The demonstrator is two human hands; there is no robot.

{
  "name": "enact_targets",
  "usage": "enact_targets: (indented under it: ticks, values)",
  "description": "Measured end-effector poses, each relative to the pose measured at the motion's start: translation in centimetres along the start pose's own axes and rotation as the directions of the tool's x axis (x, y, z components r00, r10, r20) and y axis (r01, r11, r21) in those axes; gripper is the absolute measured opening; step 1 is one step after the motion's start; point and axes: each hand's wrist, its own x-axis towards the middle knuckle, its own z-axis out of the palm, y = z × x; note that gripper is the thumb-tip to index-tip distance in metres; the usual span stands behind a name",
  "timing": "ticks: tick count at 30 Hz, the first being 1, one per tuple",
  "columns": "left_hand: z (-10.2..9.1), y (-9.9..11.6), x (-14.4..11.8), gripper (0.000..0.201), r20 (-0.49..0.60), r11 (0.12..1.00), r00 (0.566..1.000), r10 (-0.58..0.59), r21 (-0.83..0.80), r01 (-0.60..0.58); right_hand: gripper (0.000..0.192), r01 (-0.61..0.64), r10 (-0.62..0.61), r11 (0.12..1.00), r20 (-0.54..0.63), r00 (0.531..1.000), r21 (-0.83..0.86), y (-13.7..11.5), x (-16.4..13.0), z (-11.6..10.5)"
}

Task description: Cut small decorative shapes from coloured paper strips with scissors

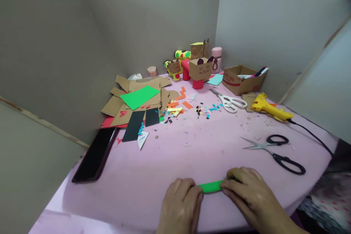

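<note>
Head view cuts both my forearms off at the bottom edge, and most of the green paper strip [210,187] is hidden under my hands; only its middle shows between them. My left hand [181,204] lies flat with its fingers pressed together over the strip's left end, and my right hand [251,193] lies the same way over its right end, each grip pressing the paper down on the bench [164,168] close to the near edge. Whether the strip is folded or rolled I cannot tell.

That bench is covered in pink and sits in a corner of plain grey walls, with a patterned cloth [329,204] showing past its right edge.

I count two pairs of scissors: one with black handles [276,151] near my right hand and one with white handles [230,101] farther back. One yellow glue gun [267,108] lies at the right with its black cord trailing off. One dark phone [94,153] lies at the left, one open cardboard box [241,78] holds pens, and one green sheet [139,97] tops a heap of cardboard pieces. Small paper scraps are too many and too tiny to count.
</note>
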Motion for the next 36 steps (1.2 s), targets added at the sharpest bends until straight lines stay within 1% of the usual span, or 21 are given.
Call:
enact_targets:
  ticks: [2,5,7,10,13,17,21,28,31,33,34,35,36]
  values:
    - [-0.5,-0.2,-0.1,0.017,0.012,0.999,1.0,-0.028,-0.029,0.028,0.014,-0.049,0.049,0.999,-0.001,0.999,0.008,0.3,-0.1,-0.3]
    - [-1.7,-0.3,0.0,0.015,0.081,0.991,0.991,-0.108,-0.064,0.114,0.011,-0.131,0.131,0.991,0.06,0.99,0.001,0.7,-0.1,-0.7]
    - [-2.6,-0.4,0.2,0.013,0.128,0.983,0.978,-0.167,-0.061,0.175,0.01,-0.179,0.179,0.984,0.104,0.978,-0.014,0.9,0.1,-1.1]
    - [-3.4,-0.5,0.3,0.012,0.158,0.973,0.963,-0.217,-0.039,0.225,0.013,-0.221,0.221,0.975,0.141,0.965,-0.015,0.9,0.2,-1.3]
    - [-3.5,-0.7,0.3,0.014,0.166,0.973,0.96,-0.224,-0.02,0.23,0.013,-0.251,0.252,0.968,0.115,0.961,-0.026,0.8,0.2,-1.3]
    - [-3.5,-0.9,0.2,0.014,0.127,0.968,0.96,-0.251,0.049,0.247,0.011,-0.259,0.262,0.965,0.08,0.962,-0.043,0.6,0.2,-1.1]
    - [-3.3,-1.0,0.1,0.012,0.12,0.959,0.953,-0.277,0.096,0.267,0.011,-0.283,0.286,0.958,0.055,0.957,-0.052,0.5,0.5,-1.0]
    - [-3.1,-1.2,0.2,0.013,0.093,0.958,0.959,-0.268,0.132,0.255,0.012,-0.298,0.301,0.953,0.052,0.952,-0.055,0.6,0.5,-1.1]
    - [-3.1,-1.1,0.2,0.013,0.091,0.955,0.959,-0.27,0.156,0.254,0.011,-0.288,0.293,0.955,0.069,0.954,-0.077,0.7,0.5,-1.0]
    - [-3.0,-1.1,0.1,0.01,0.06,0.951,0.96,-0.273,0.167,0.26,0.011,-0.282,0.289,0.955,0.075,0.954,-0.089,0.7,0.6,-1.0]
    - [-2.9,-1.2,0.1,0.009,0.033,0.952,0.966,-0.255,0.182,0.245,0.012,-0.28,0.287,0.955,0.073,0.955,-0.093,0.7,0.6,-1.0]
    - [-2.8,-1.4,0.1,0.014,0.017,0.958,0.979,-0.202,0.21,0.194,0.011,-0.28,0.287,0.955,0.066,0.956,-0.097,0.7,0.6,-0.9]
    - [-2.7,-1.5,0.1,0.022,0.017,0.962,0.993,-0.121,0.248,0.113,0.011,-0.281,0.288,0.954,0.057,0.956,-0.1,0.6,0.6,-0.9]
